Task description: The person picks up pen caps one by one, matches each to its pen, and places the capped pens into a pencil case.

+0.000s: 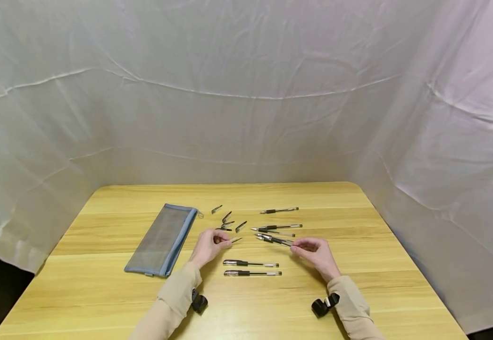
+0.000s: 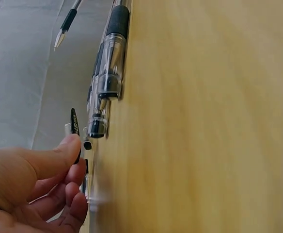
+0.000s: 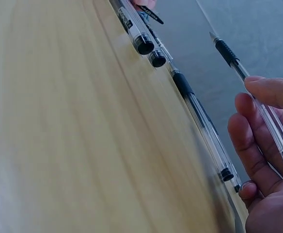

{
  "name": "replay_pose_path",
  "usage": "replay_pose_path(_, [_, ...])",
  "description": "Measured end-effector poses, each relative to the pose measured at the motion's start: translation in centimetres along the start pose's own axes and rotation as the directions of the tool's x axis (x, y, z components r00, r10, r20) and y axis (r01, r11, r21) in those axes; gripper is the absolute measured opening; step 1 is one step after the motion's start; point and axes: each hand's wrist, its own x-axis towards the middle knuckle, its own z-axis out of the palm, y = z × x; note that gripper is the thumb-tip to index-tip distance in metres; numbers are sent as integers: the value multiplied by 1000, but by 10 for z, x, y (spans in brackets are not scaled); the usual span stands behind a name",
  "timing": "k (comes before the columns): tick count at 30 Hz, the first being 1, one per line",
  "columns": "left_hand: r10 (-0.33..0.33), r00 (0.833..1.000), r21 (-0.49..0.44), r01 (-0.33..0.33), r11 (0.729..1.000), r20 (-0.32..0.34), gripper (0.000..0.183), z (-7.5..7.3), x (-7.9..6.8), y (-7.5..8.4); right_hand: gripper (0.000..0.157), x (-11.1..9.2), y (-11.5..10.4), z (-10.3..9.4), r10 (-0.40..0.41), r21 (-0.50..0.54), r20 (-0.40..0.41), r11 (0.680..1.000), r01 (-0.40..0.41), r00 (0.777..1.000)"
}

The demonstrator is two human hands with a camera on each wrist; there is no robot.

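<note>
My left hand (image 1: 210,245) pinches a black-clipped pen cap (image 2: 74,122) between thumb and fingertips, a little above the table. In the right wrist view, my right hand (image 3: 265,141) holds an uncapped gel pen (image 3: 226,52) by its clear barrel, its tip pointing away from the palm. In the head view, that tip is turned toward the left hand, with a gap between pen and cap. Two capped pens (image 1: 250,264) lie side by side nearer me. Several uncapped pens (image 1: 279,210) lie beyond the right hand. Several loose caps (image 1: 241,226) are just beyond the left hand.
A grey mesh zip pouch (image 1: 159,241) with blue edging lies on the wooden table (image 1: 102,264), left of the left hand. Pale cloth (image 1: 246,118) hangs around the table's back and sides. A black wrist camera (image 1: 199,303) is strapped at each cuff.
</note>
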Motion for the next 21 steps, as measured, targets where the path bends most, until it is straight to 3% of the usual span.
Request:
replay_pose_path(5, [47, 999, -82, -45, 996, 27, 8, -7, -8, -5, 29, 2, 0, 4, -26, 5, 25, 1000, 25, 999])
replay_pose_path(8, [61, 996, -176, -50, 983, 59, 13, -11, -13, -8, 26, 4, 0, 7, -46, 4, 31, 999, 46, 998])
replay_pose_path(11, [14, 993, -296, 21, 955, 115, 21, -15, -15, -10, 25, 4, -2, 10, -60, -3, 36, 998, 60, 998])
replay_pose_path(14, [-18, 985, -412, 88, 907, 172, 30, -16, -15, -13, 25, 4, -5, 14, -64, -12, 43, 998, 64, 997])
replay_pose_path(17, [-21, 975, -524, 136, 841, 219, 37, -15, -14, -15, 24, 4, -8, 17, -60, -19, 45, 998, 61, 997])
replay_pose_path(21, [-11, 963, -663, 195, 722, 271, 44, -15, -15, -17, 24, 6, -8, 22, -50, -25, 47, 998, 51, 998])
